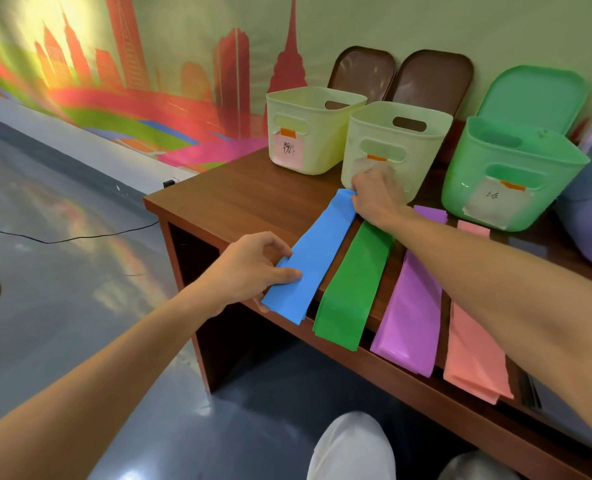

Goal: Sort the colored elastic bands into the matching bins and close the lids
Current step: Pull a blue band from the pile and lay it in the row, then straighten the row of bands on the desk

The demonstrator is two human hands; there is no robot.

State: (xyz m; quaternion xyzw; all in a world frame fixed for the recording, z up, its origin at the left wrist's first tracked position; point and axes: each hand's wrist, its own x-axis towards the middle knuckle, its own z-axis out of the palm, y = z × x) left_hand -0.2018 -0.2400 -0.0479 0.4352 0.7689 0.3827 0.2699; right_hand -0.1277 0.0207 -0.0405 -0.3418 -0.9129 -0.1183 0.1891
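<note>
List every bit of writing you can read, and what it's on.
"粉" (blurred, likely): pink paper label on the left pale yellow plastic bin.
Unreadable: paper label on the middle pale yellow plastic bin, covered by the right hand holding the blue elastic band.
"绿" (blurred, likely): white paper label on the green plastic bin.
Nothing else written.

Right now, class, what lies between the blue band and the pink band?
Between the blue band and the pink band, the head view shows the green band, then the purple band.
</note>
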